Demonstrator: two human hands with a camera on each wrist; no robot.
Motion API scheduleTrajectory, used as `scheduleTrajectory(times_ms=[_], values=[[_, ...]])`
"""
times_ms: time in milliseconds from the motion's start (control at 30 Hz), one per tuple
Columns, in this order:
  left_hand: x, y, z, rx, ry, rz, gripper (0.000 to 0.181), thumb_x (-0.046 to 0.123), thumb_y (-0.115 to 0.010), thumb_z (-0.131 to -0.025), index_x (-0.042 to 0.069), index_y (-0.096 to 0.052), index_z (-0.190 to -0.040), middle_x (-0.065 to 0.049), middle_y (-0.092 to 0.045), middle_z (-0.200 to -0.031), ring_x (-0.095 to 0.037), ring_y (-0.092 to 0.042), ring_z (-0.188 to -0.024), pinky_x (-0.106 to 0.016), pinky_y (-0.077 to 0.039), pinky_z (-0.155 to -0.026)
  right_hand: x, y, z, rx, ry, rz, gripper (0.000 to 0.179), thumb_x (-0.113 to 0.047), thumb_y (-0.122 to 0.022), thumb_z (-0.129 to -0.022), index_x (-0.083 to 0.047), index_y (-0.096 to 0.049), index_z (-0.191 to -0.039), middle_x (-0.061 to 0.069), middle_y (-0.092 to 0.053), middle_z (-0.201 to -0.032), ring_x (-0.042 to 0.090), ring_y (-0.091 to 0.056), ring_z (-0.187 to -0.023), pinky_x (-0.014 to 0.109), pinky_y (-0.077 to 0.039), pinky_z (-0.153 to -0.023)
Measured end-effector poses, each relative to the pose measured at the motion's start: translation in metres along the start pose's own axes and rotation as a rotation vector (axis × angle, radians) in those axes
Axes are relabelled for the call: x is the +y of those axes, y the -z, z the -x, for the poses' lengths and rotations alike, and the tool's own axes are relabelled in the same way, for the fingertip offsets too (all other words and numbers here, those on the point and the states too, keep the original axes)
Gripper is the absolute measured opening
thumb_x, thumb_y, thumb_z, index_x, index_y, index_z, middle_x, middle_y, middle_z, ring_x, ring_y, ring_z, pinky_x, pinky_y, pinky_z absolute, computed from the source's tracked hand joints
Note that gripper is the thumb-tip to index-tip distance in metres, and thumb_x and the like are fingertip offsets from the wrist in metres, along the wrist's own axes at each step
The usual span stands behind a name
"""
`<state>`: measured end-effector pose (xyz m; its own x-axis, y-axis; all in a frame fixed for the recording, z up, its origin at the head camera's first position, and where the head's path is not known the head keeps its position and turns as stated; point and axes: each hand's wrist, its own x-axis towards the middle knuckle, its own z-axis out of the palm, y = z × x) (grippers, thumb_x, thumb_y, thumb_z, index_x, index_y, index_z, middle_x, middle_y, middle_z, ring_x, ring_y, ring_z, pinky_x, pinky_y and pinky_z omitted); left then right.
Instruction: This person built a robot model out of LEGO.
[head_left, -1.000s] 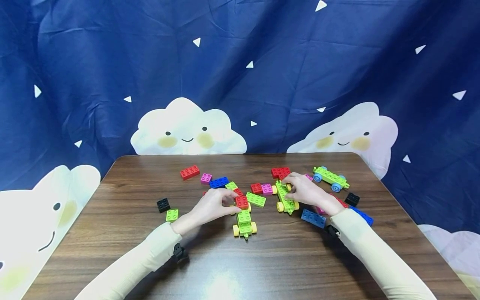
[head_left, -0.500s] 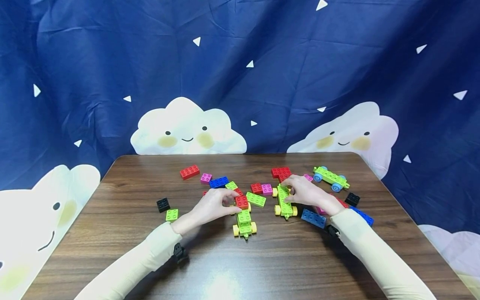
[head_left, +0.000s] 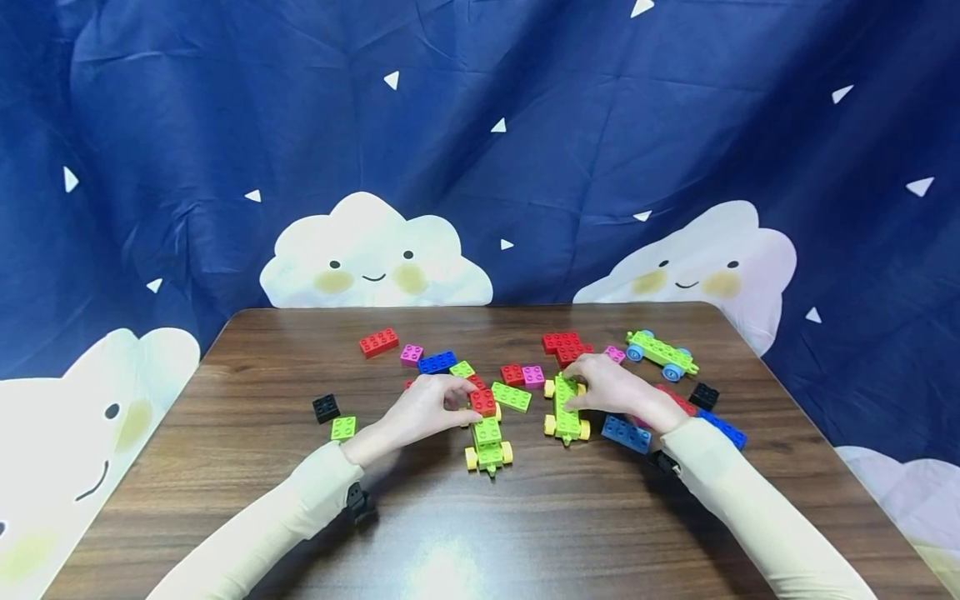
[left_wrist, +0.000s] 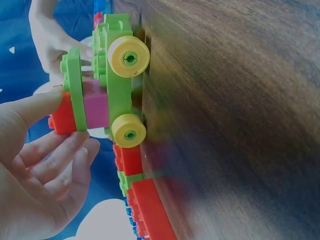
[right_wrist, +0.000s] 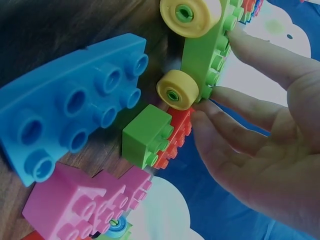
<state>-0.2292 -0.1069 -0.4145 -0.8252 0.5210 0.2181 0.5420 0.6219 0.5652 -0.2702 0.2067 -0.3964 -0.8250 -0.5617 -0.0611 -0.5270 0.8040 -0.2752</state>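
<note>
My left hand (head_left: 429, 408) pinches a red brick (left_wrist: 63, 114) between thumb and fingers. That brick sits on a green plate (left_wrist: 75, 90), which rests on a purple-pink brick (left_wrist: 96, 105) on a green toy car base with yellow wheels (head_left: 489, 454). To the right, my right hand (head_left: 611, 385) grips a second green car base with yellow wheels (head_left: 566, 408) by its far part. Its thumb and fingers lie along the studded top in the right wrist view. A blue brick (right_wrist: 75, 100) lies nearest to that hand, on the table.
Loose bricks lie around: a green plate (head_left: 512, 397) between the cars, a red brick (head_left: 378, 342) far left, a black brick (head_left: 326, 408) and a green brick (head_left: 343, 428) at left. A green car with blue wheels (head_left: 662, 354) stands at the back right of the wooden table (head_left: 525, 533).
The right-hand car base has moved slightly left and nearer, turning straighter, with my right hand on it. My left hand and its stack have stayed in place.
</note>
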Motion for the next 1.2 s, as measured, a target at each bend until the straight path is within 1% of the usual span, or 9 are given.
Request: scheduleTrajectory(times_ms=[133, 267, 367, 533, 767, 1000, 1200], values=[[0.000, 0.000, 0.000, 0.004, -0.006, -0.005, 0.035, 0.033, -0.079, -0.083, 0.010, -0.073, -0.109, -0.006, -0.077, -0.102, -0.017, -0.071, -0.086, -0.028, -0.057, -0.078, -0.002, -0.001, -0.001, -0.011, -0.003, 0.009, 0.050, -0.028, -0.082, -0.080, 0.006, -0.068, -0.114, 0.019, -0.069, -0.111, 0.026, -0.063, -0.095, 0.043, -0.055, -0.085], [-0.001, 0.000, -0.001, 0.011, -0.004, -0.012, 0.035, 0.033, -0.080, -0.082, 0.011, -0.074, -0.109, -0.005, -0.077, -0.102, -0.016, -0.071, -0.086, -0.028, -0.057, -0.078, -0.004, -0.003, -0.001, -0.004, 0.004, 0.011, 0.049, -0.029, -0.083, -0.079, 0.005, -0.069, -0.112, 0.018, -0.068, -0.108, 0.024, -0.062, -0.091, 0.042, -0.055, -0.084], [-0.002, 0.000, -0.001, 0.013, 0.003, -0.012, 0.035, 0.033, -0.080, -0.082, 0.012, -0.074, -0.109, -0.005, -0.077, -0.102, -0.016, -0.071, -0.086, -0.027, -0.057, -0.078, -0.005, -0.003, 0.000, -0.003, 0.010, 0.008, 0.050, -0.029, -0.083, -0.078, 0.006, -0.069, -0.111, 0.018, -0.068, -0.109, 0.025, -0.062, -0.093, 0.043, -0.055, -0.086], [-0.003, 0.000, -0.002, 0.011, 0.007, -0.010, 0.035, 0.033, -0.080, -0.082, 0.012, -0.074, -0.109, -0.005, -0.077, -0.101, -0.016, -0.071, -0.086, -0.027, -0.056, -0.078, -0.008, -0.002, 0.001, -0.030, 0.003, -0.005, 0.050, -0.027, -0.082, -0.080, 0.006, -0.067, -0.113, 0.021, -0.068, -0.114, 0.028, -0.063, -0.099, 0.046, -0.054, -0.090], [-0.002, 0.001, -0.002, 0.005, 0.013, -0.001, 0.036, 0.032, -0.080, -0.083, 0.011, -0.073, -0.110, -0.006, -0.076, -0.103, -0.017, -0.071, -0.087, -0.028, -0.057, -0.079, -0.011, -0.003, 0.003, -0.041, 0.021, -0.026, 0.050, -0.028, -0.082, -0.079, 0.005, -0.067, -0.113, 0.017, -0.068, -0.110, 0.020, -0.058, -0.088, 0.038, -0.054, -0.082], [-0.002, 0.001, -0.002, 0.005, 0.011, -0.001, 0.036, 0.032, -0.080, -0.083, 0.011, -0.073, -0.111, -0.005, -0.076, -0.102, -0.016, -0.070, -0.086, -0.027, -0.056, -0.078, -0.014, -0.005, 0.005, -0.030, 0.044, -0.031, 0.050, -0.026, -0.082, -0.080, 0.005, -0.067, -0.115, 0.017, -0.068, -0.109, 0.020, -0.058, -0.087, 0.034, -0.053, -0.078], [-0.003, 0.001, -0.003, 0.004, 0.000, 0.002, 0.037, 0.031, -0.080, -0.082, 0.010, -0.073, -0.111, -0.006, -0.076, -0.101, -0.017, -0.070, -0.086, -0.027, -0.056, -0.077, -0.019, -0.008, 0.009, -0.024, 0.045, -0.038, 0.051, -0.032, -0.081, -0.081, 0.003, -0.067, -0.116, 0.014, -0.067, -0.107, 0.015, -0.054, -0.083, 0.029, -0.049, -0.073]])
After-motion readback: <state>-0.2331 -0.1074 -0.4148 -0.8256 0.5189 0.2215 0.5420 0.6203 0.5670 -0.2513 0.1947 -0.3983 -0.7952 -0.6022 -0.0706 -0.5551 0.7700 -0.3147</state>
